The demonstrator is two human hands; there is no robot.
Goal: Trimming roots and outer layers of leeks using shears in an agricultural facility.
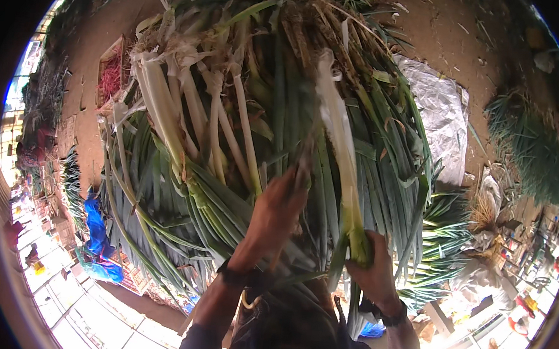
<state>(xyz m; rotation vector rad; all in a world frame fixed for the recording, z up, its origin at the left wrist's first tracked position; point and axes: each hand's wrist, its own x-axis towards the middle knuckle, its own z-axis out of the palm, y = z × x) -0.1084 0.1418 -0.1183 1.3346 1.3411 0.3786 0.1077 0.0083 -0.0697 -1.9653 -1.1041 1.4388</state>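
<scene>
A big heap of long green onions [244,128] with white stalks and dark green leaves fills the middle of the view. My right hand [370,268] grips one thick onion stalk [339,140] low down, where white turns to green. My left hand [276,212] reaches up into the leaves beside it, fingers pinched on a thin leaf or strip; what it holds is blurred. Both wrists wear dark bands.
Bare brown earth [451,38] lies around the heap. A crumpled grey sheet [444,113] lies to the right, with more onion bundles [530,146] beyond. A crate with red netting [111,77] sits at the left, blue plastic [96,228] lower left.
</scene>
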